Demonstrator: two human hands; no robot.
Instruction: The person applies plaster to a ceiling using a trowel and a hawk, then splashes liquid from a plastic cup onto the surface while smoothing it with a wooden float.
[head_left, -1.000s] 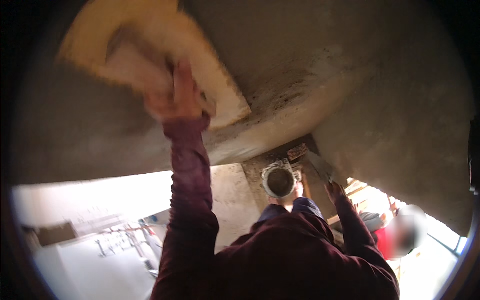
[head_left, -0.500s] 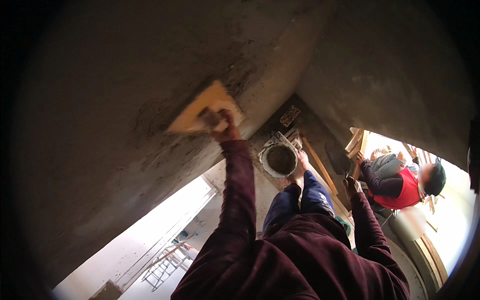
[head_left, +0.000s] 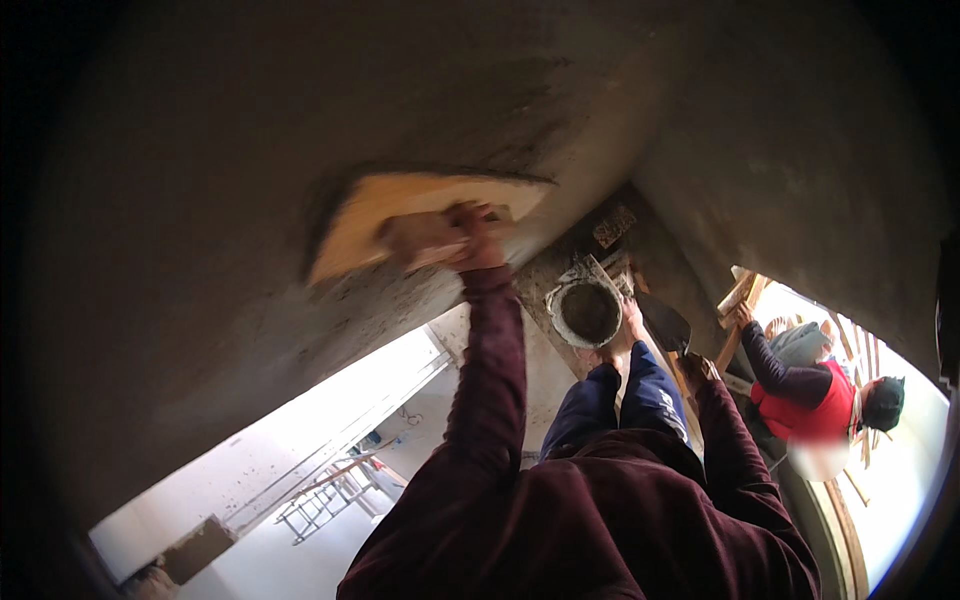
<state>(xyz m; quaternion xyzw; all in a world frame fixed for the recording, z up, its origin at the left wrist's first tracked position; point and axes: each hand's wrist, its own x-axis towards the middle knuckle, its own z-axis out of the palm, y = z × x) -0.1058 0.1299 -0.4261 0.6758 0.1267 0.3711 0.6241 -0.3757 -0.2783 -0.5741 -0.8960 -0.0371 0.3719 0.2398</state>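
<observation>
My left hand (head_left: pixel 478 238) is wrapped round the handle of a yellow-orange plastering float (head_left: pixel 365 212). The float's flat face is against the grey plastered wall (head_left: pixel 220 260), and motion blurs both float and fingers. Low on my right side, my right hand (head_left: pixel 698 372) grips a trowel whose dark blade (head_left: pixel 664 324) points away from me, near my legs. Its handle is mostly hidden in the fingers. Between the wall and the trowel, close to my bare feet (head_left: pixel 632 318), stands a round bucket (head_left: pixel 556 328) with grey mortar (head_left: pixel 588 314) inside.
A person in a red vest (head_left: pixel 805 405) crouches at the right beside a bright opening, a hand near wooden boards (head_left: pixel 738 298). A second wall (head_left: pixel 790 190) meets mine at a corner. At lower left, a metal ladder-like frame (head_left: pixel 325 505) stands below a bright gap.
The float has turned and slid along the wall with my left hand, its long edge now lying more level. The trowel blade has swung into clearer view. The whole view has shifted slightly.
</observation>
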